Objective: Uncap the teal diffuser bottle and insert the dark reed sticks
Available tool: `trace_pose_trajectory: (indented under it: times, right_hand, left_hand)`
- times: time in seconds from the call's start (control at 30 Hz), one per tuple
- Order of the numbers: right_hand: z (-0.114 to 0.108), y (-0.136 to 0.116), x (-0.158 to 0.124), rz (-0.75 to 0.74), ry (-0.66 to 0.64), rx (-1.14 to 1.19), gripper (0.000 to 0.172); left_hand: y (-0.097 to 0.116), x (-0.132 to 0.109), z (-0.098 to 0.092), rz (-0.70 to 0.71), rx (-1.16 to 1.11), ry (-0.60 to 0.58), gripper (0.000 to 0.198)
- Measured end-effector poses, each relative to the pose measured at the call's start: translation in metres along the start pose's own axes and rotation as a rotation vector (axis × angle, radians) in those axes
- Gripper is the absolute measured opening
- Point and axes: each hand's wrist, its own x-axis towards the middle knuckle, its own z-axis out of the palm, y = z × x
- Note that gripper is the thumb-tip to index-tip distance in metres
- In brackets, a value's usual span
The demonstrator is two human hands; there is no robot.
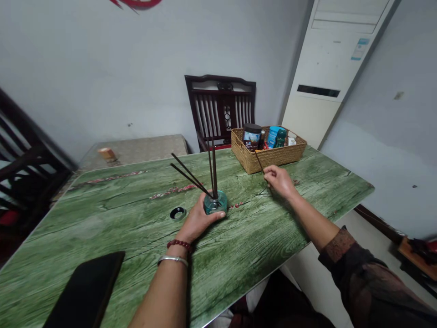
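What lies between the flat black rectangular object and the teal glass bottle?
In the head view, the left hand, holding the bottle, and a round black cap.

Jars in wicker basket — dark chair behind.

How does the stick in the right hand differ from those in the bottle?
The held stick is pinched in the right hand; the other sticks stand in the bottle. The held stick slants; the other sticks fan out, some nearly upright. All look thin and dark.
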Motion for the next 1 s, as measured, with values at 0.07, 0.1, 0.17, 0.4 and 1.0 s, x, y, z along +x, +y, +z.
trace_pose_trajectory:
  times: [0.07,0.1,0.17,0.4,1.0]
  right_hand:
    - [0.006,-0.026,0.004,-0.024,-0.026,0.357,0.017]
    - [0.011,-0.04,0.005,-0.066,-0.042,0.499,0.02]
    - [0.02,-0.068,0.005,-0.158,-0.048,0.69,0.027]
    - [0.065,-0.108,0.01,-0.221,-0.173,0.781,0.032]
    - [0.114,-0.029,-0.004,-0.061,-0.108,0.062,0.021]
  left_hand:
    - [0.002,0.0,0.0,0.003,0.014,0.0,0.073]
    - [0.003,0.0,0.0,0.003,0.017,0.001,0.073]
    - [0.004,0.0,-0.001,0.0,0.017,0.005,0.074]
    - [0.004,0.0,-0.001,0.008,0.04,-0.02,0.075]
    - [0.012,-0.007,0.0,-0.012,-0.014,0.068,0.069]
